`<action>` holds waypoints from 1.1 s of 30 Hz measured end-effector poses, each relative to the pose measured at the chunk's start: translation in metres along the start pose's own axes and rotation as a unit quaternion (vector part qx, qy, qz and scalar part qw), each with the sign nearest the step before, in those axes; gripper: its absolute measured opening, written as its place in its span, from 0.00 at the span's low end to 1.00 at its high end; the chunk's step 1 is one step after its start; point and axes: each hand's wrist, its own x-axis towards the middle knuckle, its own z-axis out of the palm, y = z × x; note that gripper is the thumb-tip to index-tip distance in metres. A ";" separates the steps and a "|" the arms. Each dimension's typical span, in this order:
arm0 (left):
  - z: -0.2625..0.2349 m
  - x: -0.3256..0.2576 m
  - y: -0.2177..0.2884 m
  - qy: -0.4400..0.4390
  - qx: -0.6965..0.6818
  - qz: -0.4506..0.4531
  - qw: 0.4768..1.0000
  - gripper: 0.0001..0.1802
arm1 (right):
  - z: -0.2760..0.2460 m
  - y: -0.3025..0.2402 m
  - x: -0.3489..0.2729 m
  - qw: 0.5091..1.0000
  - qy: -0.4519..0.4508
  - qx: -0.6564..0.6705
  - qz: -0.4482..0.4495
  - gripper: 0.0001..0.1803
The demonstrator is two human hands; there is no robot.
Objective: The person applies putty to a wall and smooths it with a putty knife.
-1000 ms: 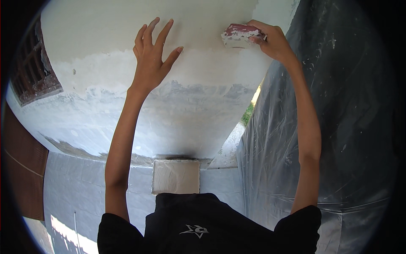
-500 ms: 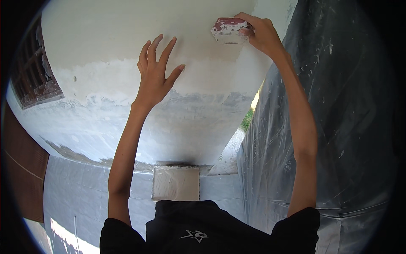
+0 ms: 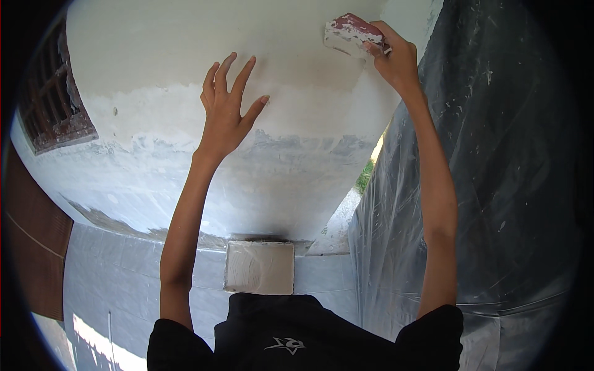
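Observation:
In my right hand (image 3: 397, 60) is a putty knife (image 3: 352, 36) with a dark red, plaster-smeared upper part, held near the top right of the pale wall (image 3: 216, 25). Whether its edge touches the wall I cannot tell. My left hand (image 3: 228, 114) is raised in front of the wall with its fingers spread, holding nothing. Whitish filler coats the upper wall, and a rougher grey-white band shows lower down. Below, by the foot of the wall, lies a square tray (image 3: 260, 267) of creamy white filler with swirl marks in it.
Dark plastic sheeting (image 3: 495, 161) hangs along the right side, close to my right arm. A barred brown window (image 3: 55, 99) is set in the wall at the upper left. Grey floor tiles (image 3: 117, 266) and a brown panel (image 3: 37, 241) lie at the lower left.
My right hand has moved a little up and to the right with the putty knife, which is now tilted differently. My left hand is almost unmoved, fingers still spread.

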 end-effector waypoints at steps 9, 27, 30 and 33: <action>-0.008 -0.006 0.002 -0.009 0.004 -0.014 1.000 0.35 | 0.020 -0.003 -0.009 0.991 -0.134 -0.025 -0.003 0.20; -0.026 -0.028 0.002 -0.026 0.027 -0.045 0.998 0.36 | -0.016 0.004 -0.001 0.989 0.135 -0.002 0.054 0.18; -0.026 -0.031 0.005 -0.030 0.019 -0.051 0.998 0.36 | -0.010 -0.007 -0.021 0.981 0.180 0.058 0.043 0.18; -0.024 -0.034 0.012 -0.043 0.014 -0.055 0.997 0.35 | 0.002 -0.024 -0.057 0.974 0.163 0.142 0.067 0.17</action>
